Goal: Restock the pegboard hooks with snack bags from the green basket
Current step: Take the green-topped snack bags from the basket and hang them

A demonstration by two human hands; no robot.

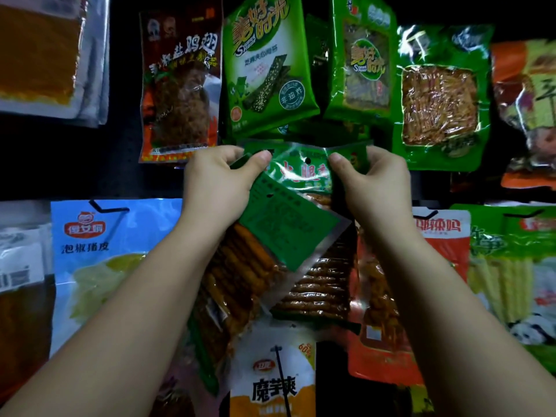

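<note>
I hold green snack bags up in front of the dark pegboard. My left hand grips the top corner of a tilted green-backed snack bag with brown sticks showing through its clear part. My right hand pinches the top edge of a second green snack bag, next to its small hang hole. The two bags overlap between my hands. The green basket is not in view.
Snack bags hang all round: a brown chicken-wing bag, green seaweed bags, a green bag of brown strips, a blue bag, an orange-white bag, a red bag. Bare black hooks stick out.
</note>
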